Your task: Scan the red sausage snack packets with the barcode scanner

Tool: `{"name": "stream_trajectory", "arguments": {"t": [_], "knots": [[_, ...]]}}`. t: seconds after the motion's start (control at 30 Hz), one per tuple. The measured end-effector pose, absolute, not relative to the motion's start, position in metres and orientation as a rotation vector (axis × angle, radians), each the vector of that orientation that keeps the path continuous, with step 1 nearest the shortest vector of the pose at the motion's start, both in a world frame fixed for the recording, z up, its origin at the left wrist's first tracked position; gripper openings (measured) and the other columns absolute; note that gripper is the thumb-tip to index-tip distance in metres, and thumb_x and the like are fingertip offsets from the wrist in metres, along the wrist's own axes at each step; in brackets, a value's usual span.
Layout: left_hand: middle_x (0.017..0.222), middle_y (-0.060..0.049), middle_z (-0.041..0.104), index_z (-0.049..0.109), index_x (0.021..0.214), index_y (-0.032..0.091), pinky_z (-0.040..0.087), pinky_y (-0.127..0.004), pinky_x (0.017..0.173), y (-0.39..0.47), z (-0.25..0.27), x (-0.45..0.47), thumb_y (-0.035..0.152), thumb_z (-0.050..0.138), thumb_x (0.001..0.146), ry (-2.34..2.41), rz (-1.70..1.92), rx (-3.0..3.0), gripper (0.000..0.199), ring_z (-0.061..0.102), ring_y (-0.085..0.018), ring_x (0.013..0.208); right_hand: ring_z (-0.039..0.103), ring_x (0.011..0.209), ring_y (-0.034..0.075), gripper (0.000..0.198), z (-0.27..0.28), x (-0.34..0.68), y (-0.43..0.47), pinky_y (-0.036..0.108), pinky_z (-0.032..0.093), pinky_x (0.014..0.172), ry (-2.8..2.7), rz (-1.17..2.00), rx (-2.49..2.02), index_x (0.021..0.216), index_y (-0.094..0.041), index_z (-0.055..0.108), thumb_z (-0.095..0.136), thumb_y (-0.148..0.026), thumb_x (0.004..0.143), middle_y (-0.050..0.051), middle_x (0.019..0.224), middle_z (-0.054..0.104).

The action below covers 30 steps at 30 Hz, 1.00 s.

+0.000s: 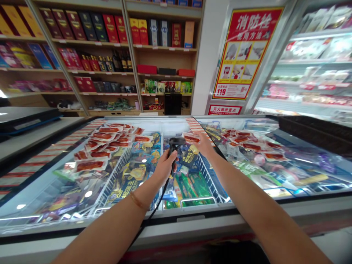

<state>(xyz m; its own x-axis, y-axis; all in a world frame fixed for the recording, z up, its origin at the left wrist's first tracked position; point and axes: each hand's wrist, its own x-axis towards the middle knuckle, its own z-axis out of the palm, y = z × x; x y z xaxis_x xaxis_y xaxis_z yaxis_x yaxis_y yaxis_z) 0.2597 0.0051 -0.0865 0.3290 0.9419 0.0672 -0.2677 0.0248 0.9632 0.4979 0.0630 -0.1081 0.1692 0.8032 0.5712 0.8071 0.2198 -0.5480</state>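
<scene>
My left hand [165,165] is wrapped round the handle of a black barcode scanner [176,141], whose cord runs down over the freezer's front edge. Just right of the scanner head, my right hand [202,143] grips a vacuum-packed sausage [191,138] by its right end. The pack is held flat above the freezer's glass top. A heap of similar sausage packs [110,137] lies on the glass to the left. Another group of the packs [251,146] rests on the right side, past the dark frame.
Under the glass, the chest freezer [189,216] holds white wire baskets [206,176] of bagged frozen goods. Shelves [165,47] with boxed bottles stand behind it. A red poster [247,55] hangs on the back wall, and a lit cooler [316,66] stands at the right.
</scene>
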Motion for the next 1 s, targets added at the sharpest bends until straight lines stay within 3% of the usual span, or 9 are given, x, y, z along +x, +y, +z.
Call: {"name": "stream_trajectory", "arguments": {"t": [0.6,0.8,1.0], "knots": [[0.068,0.003,0.058,0.052,0.082,0.019,0.033,-0.022,0.038,0.010,-0.091,0.258,0.058,0.073,0.068,0.801,1.084,1.225,0.046,0.047,-0.007,0.039,0.054,0.122,0.026,0.047,-0.113,0.496,0.066,0.042,0.038,0.108,-1.631,-0.041,-1.453,0.124,-0.018,0.055,0.062,-0.018,0.078,0.013,0.126,0.061],[0.067,0.004,0.056,0.052,0.084,0.019,0.034,-0.022,0.038,0.003,-0.063,0.247,0.055,0.071,0.072,0.877,1.171,1.093,0.042,0.047,-0.007,0.040,0.058,0.116,0.026,0.041,-0.104,0.470,0.076,0.042,0.041,0.104,-1.601,-0.017,-1.472,0.117,-0.017,0.057,0.061,-0.018,0.076,0.013,0.120,0.063],[0.063,0.004,0.055,0.053,0.084,0.019,0.032,-0.021,0.036,0.005,-0.027,0.206,0.055,0.070,0.070,0.922,1.308,1.035,0.043,0.046,-0.007,0.037,0.059,0.110,0.020,0.030,-0.083,0.380,0.111,0.034,0.044,0.099,-1.834,0.065,-1.379,0.109,-0.020,0.060,0.060,-0.019,0.080,0.007,0.114,0.065]]}}
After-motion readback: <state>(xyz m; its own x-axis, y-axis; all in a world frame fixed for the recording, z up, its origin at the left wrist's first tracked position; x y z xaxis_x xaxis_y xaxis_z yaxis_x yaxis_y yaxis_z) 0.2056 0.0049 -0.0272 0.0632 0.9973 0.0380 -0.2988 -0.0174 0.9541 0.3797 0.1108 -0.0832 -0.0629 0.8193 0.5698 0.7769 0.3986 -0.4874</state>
